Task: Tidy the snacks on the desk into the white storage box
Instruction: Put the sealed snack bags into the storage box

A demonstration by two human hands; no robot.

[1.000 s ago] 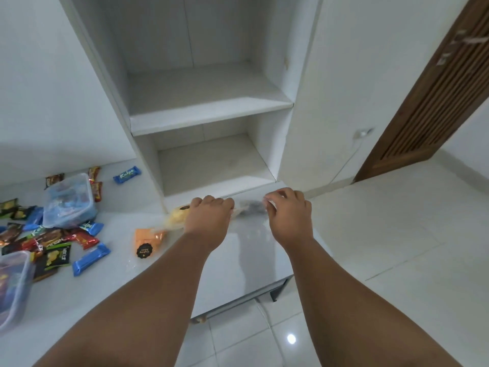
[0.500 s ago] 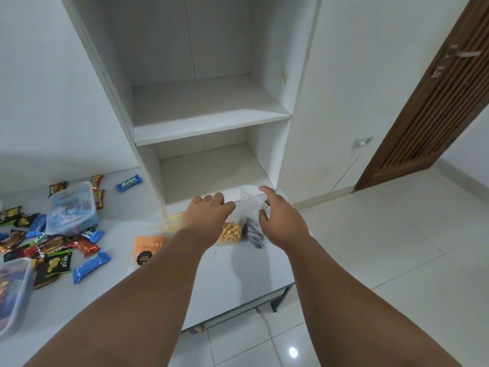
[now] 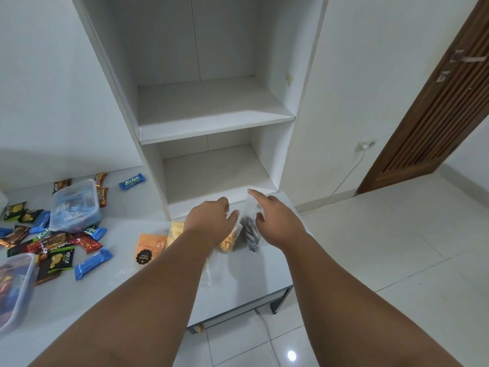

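Over the white desk [image 3: 251,282], the left grip [image 3: 211,221] holds the orange-snack bag [image 3: 229,243]; the right grip [image 3: 277,223] seemingly pinches the dark-snack bag [image 3: 250,233].

Clear snack bags [image 3: 230,242] held by left hand [image 3: 211,221] and right hand [image 3: 275,225]: thin transparent plastic, glossy, crinkled. Worktop [image 3: 251,274] beneath hands: smooth, white, reflective. Wrappers [image 3: 92,262] left of left hand: shiny printed film. Storage box [image 3: 76,207] beyond: translucent plastic. Shelf [image 3: 211,112] ahead: matt white board. Door [image 3: 436,115] far right: slatted brown wood.
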